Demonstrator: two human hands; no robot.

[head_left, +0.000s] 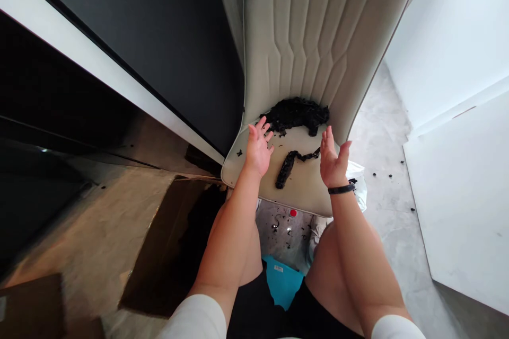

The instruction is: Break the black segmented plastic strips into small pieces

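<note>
Both of my hands are raised over the seat of a beige padded chair (306,164), palms turned inward. My left hand (259,147) has its fingers spread and holds nothing. On the other side, my right hand (333,159) is also empty, its fingers stretched out and the thumb apart. A wide heap of black crumpled material (296,113) lies against the backrest, just beyond my hands. Between them a shorter black piece (285,170) rests on the seat, with a thin twisted strand running toward my right hand. Whether that strand touches the fingers I cannot tell. Small black scraps dot the seat.
Flattened cardboard (159,254) with a dark pile on it lies at left. A white bag (360,185) stands right of the chair. Below the seat edge are a red cap (293,213) and black bits on the floor. A dark panel (167,37) borders the left, a white one (465,180) the right.
</note>
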